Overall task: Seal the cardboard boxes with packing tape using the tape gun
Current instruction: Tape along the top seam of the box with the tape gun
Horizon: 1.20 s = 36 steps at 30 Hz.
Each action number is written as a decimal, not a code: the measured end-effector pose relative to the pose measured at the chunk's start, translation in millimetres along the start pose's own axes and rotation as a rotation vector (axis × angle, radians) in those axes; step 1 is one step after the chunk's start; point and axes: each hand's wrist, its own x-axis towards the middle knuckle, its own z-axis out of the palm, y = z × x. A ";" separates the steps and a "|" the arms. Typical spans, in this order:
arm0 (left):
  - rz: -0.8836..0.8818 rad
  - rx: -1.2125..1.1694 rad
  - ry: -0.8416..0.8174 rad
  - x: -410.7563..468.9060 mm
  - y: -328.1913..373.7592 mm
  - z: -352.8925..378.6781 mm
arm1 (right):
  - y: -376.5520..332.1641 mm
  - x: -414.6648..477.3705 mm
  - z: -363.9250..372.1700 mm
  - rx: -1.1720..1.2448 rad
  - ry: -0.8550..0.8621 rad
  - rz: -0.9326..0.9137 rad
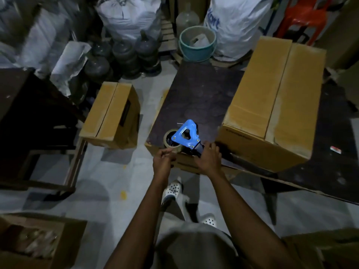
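The grey floor point(108, 171) takes up most of the view, crowded at the far side with white sacks point(128, 18) and dark jugs point(124, 55). A dark bench point(198, 98) runs from the centre to the right. On it stands the big box point(272, 105), its top flaps closed, with a pale strip along the centre seam and down the near face. A dark wooden frame point(38, 133) stands at the left.

A smaller box point(110, 115) sits on the floor between that frame and the bench, well apart from the big box. Its flaps are down and its seam is bare. An open box point(38, 241) lies at the near left corner. A teal bucket point(197, 43) stands beyond the far end of the bench, and red chairs point(303, 16) are at the top right.

The person's two bare arms reach forward to the bench's near left corner. There the blue tape gun point(186, 135) rests on the bench, just beside the big box's near corner. The right hand point(208, 159) grips its dark handle, fingers wrapped over it. The left hand point(163, 160) is at the near edge of the tape roll point(171, 141). Its fingers are curled with the thumb against them, but I cannot tell whether they pinch the tape end.
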 end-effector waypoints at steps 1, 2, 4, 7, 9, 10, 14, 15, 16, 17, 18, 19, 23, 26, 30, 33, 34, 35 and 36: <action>-0.022 -0.012 -0.007 1.7 -2.3 -4.2 | -2.6 3.3 4.3 -0.024 -0.029 0.014; -0.053 -0.015 -0.015 3.0 -4.3 -7.8 | -5.4 5.8 9.1 -0.047 -0.051 0.021; -0.126 -0.021 -0.041 7.1 -9.4 -12.2 | -10.3 10.0 16.8 -0.109 -0.061 0.040; -0.246 -0.016 -0.068 13.5 -12.5 -14.2 | -15.6 17.6 22.2 -0.137 -0.071 0.093; -0.317 0.011 -0.084 18.2 -11.2 -15.3 | -22.2 20.6 19.7 -0.050 -0.099 0.139; -0.353 0.009 -0.101 21.0 -10.1 -17.0 | -26.2 18.9 18.1 -0.019 -0.107 0.154; -0.433 -0.012 -0.171 37.9 3.0 -25.9 | -45.2 8.2 9.0 0.236 -0.130 0.223; -0.437 -0.002 -0.180 42.1 9.8 -28.0 | -51.1 8.4 5.1 0.448 -0.176 0.221; -0.444 -0.003 -0.194 45.7 17.5 -30.2 | -59.2 8.8 -1.1 0.713 -0.247 0.214; -0.449 -0.014 -0.209 49.7 28.7 -31.4 | -70.2 9.9 -10.8 0.976 -0.354 0.212; -0.458 -0.053 -0.226 53.0 38.8 -31.6 | -79.9 9.7 -20.5 1.215 -0.498 0.235; -0.459 -0.121 -0.247 57.8 49.8 -31.3 | -90.8 9.4 -32.3 1.413 -0.644 0.261; -0.365 -0.384 -0.284 72.5 97.3 -31.4 | -115.2 10.1 -69.8 1.770 -1.016 0.126; -0.277 -0.467 -0.422 70.0 132.4 -33.7 | -110.5 12.1 -83.0 1.696 -1.067 0.039; -0.248 -0.454 -0.646 60.0 159.4 -28.3 | -93.9 9.9 -95.5 1.665 -1.093 -0.010; -0.305 -0.536 -0.760 55.4 158.7 -23.2 | -83.9 5.8 -104.6 1.655 -1.076 -0.020; -0.316 -0.567 -0.783 53.7 157.1 -21.1 | -81.3 4.7 -108.1 1.638 -1.051 -0.028; -0.319 -0.593 -0.792 51.4 155.5 -18.8 | -78.7 2.9 -111.9 1.619 -1.029 -0.046; -0.319 -0.622 -0.794 48.2 154.3 -16.6 | -75.9 1.1 -115.3 1.603 -1.012 -0.065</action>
